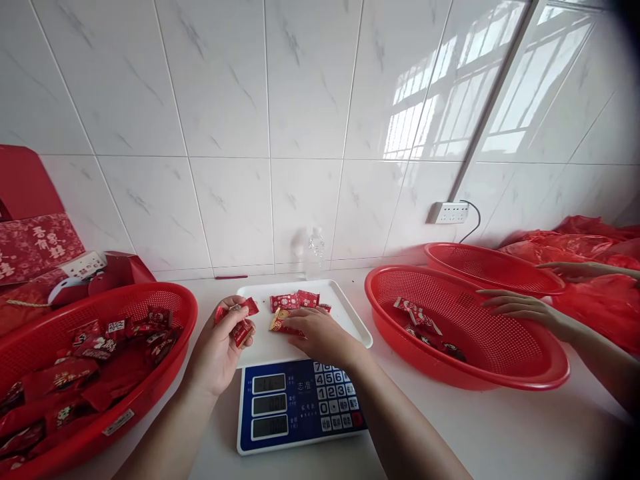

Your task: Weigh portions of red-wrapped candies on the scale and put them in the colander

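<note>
Several small red packets [242, 333] are held in my left hand [227, 340], its fingers bent round them above the left side of the white scale tray [257, 348]. My right hand [317, 330] reaches over the middle of the tray, fingertips on a red and gold packet [280, 320]; whether they grip it cannot be told. Behind those fingers, other red packets [284, 303] lie on the tray. In front of the tray is the scale's blue panel [300, 390] with displays and keys, partly covered by my right forearm.
A red basket [175, 293] with many wrapped packets stands at the left. On the right, another person's hand [525, 310] rests at a red basket [395, 353] holding a few packets. Behind are another basket [450, 250], a clear bottle [315, 250] and red bags [590, 247].
</note>
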A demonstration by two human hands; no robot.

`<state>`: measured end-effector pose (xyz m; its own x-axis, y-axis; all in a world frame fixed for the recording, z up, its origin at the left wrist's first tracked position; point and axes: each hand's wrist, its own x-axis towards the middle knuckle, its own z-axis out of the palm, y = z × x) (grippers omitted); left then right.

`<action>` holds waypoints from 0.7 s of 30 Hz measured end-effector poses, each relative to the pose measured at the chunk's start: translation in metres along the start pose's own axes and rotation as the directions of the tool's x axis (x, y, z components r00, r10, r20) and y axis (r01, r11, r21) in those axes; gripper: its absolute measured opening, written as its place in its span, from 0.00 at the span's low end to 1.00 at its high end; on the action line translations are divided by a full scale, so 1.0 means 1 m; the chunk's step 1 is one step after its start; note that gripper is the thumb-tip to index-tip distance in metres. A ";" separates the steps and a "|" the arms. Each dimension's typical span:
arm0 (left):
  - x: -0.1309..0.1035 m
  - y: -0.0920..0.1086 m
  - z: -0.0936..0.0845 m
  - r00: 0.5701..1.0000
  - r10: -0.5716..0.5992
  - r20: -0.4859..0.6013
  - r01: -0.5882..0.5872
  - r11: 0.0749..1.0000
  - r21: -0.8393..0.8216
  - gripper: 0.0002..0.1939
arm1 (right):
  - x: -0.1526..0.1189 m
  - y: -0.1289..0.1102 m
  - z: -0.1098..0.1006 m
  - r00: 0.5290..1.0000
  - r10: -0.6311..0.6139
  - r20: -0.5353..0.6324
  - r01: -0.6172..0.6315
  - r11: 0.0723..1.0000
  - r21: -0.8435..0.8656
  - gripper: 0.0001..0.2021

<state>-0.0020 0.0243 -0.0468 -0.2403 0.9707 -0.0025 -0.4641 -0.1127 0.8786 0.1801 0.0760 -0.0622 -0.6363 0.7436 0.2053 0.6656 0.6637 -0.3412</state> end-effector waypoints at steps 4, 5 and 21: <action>0.001 0.000 -0.001 1.000 0.001 0.009 -0.001 1.000 0.002 0.17 | -0.007 0.017 -0.014 0.994 0.061 -0.096 -0.057 0.998 0.036 0.16; 0.001 0.000 -0.001 1.000 0.002 0.007 -0.002 1.000 0.002 0.17 | -0.009 0.023 -0.018 0.990 0.104 -0.098 -0.102 0.994 0.031 0.16; -0.006 -0.006 0.001 0.978 -0.118 0.170 0.095 0.986 0.138 0.21 | -0.012 0.024 -0.031 0.947 0.240 -0.212 -0.194 0.957 0.216 0.14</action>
<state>0.0028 0.0188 -0.0517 -0.0356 0.9991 -0.0246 -0.3623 0.0101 0.9320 0.2160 0.0850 -0.0442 -0.3606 0.8807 0.3072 0.6760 0.4736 -0.5646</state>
